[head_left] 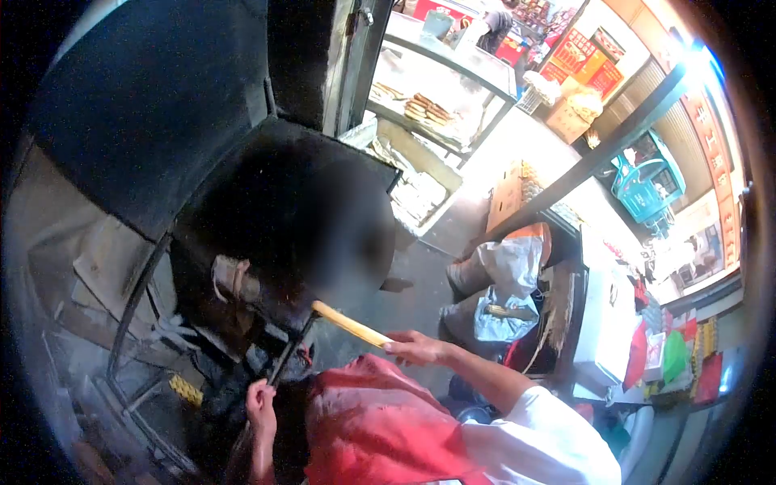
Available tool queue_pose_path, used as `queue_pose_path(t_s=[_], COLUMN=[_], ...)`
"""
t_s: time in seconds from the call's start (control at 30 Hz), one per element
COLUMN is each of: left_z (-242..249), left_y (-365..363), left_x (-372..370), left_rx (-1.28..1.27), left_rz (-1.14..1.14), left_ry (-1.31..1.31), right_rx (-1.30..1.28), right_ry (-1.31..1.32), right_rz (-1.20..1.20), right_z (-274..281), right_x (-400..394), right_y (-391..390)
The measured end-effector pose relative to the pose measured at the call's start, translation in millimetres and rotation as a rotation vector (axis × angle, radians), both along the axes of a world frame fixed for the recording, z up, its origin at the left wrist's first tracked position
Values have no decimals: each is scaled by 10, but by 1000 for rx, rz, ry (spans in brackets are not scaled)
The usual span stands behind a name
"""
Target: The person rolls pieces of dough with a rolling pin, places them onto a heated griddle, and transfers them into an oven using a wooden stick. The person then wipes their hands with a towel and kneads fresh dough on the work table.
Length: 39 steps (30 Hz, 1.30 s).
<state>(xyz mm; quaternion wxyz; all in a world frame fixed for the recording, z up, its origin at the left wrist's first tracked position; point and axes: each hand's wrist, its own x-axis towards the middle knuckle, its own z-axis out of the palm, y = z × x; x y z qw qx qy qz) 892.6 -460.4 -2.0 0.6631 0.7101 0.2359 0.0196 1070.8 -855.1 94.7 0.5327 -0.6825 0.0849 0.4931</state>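
Through the head camera I see my right hand (pixel 414 348), which has its fingers closed on the near end of a long, slim, pale yellow stick (pixel 350 323). This stick lies in front of the hand and points away from it, to the left and a little upward in the view. Its far end meets, or is very near, the upper end of a thin dark rod (pixel 289 354); I cannot tell if the two are joined.

My left hand (pixel 260 402) is closed around the lower part of the rod, with the fingers bent. Both hands are in front of the red apron (pixel 380 420), and they are well apart from each other.

Beyond the stick there is a large black rounded surface (pixel 242 194), partly hidden by a blurred patch. Low on the left, a small yellow textured piece (pixel 186 390) lies among dark clutter. On the right of the stick, white plastic sacks (pixel 511 263) stand on the grey floor (pixel 432 303). Farther away, long brown pieces of food (pixel 428 109) lie inside a glass display case (pixel 473 77).
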Motion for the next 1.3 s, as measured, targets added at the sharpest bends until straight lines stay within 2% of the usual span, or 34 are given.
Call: queue_pose_path(t_s=[0.07,0.13,0.17,0.2,0.3,0.33,0.4,0.47,0.57,0.6,0.63,0.67,0.7,0.77,0.8,0.87,0.93,1.0,1.07,1.1,1.13,1.17,1.2,1.23,1.27,1.3], left_z=[-429,-1451,-1543,-1532,-1603,-1562,-1405,-1277,-1120,-1043,-802,-625,-447,-182,-195,-251,6,146,246,248,194,-72,-543,-147,-421,-282], left_y=[33,207,151,55,-196,-280,-497,-752,-1049,-1062,-987,-925,-904,-861,-787,-562,-230,201,774,1099,1470,1877,2420,2550,2927,3107], left_x=[-920,-2135,-2504,-2816,-3661,-3877,-4388,-4871,-4926,-4767,-4415,-4122,-3929,-3726,-3793,-3973,-4226,-4596,-5031,-5240,-5486,-5840,-6318,-6127,-6354,-6283], left_rx=[-33,-212,-175,-117,-77,-72,-70,-19,162,253,-81,26,137,-80,-80,-152,-136,-251,-143,-75,-81,-32,-89,366,557,687], left_rz=[111,161,158,135,96,91,137,183,195,201,363,326,280,429,460,523,588,836,943,991,1012,955,855,901,858,866], left_ry=[162,221,331,464,692,726,743,718,637,601,518,408,295,281,285,166,219,257,233,258,244,143,6,315,222,201], right_rx=[41,66,59,50,109,117,83,175,85,110,92,70,143,144,137,143,219,233,97,166,161,132,100,191,178,116], right_ry=[-11,-106,-188,-273,29,61,-181,-10,132,152,118,80,91,147,199,266,331,355,380,462,461,412,359,254,247,96], right_rz=[230,304,317,323,390,396,362,359,475,564,546,505,556,610,631,633,604,593,600,593,591,513,439,391,381,354], right_z=[46,-150,-269,-372,-311,-360,-533,-652,-92,-239,-464,-599,-415,-498,-529,-486,-403,-433,-593,-721,-714,-685,-656,-686,-631,-552], right_x=[-118,-322,-470,-593,-935,-1175,-1530,-1779,-1877,-1945,-2042,-2098,-2132,-2215,-2273,-2403,-2566,-2758,-2880,-2901,-2978,-3051,-3109,-3199,-3319,-3450], right_y=[211,307,336,346,227,125,-13,-95,273,381,446,510,659,947,1108,1482,1895,2325,2736,2910,3129,3330,3500,3581,3679,3773])
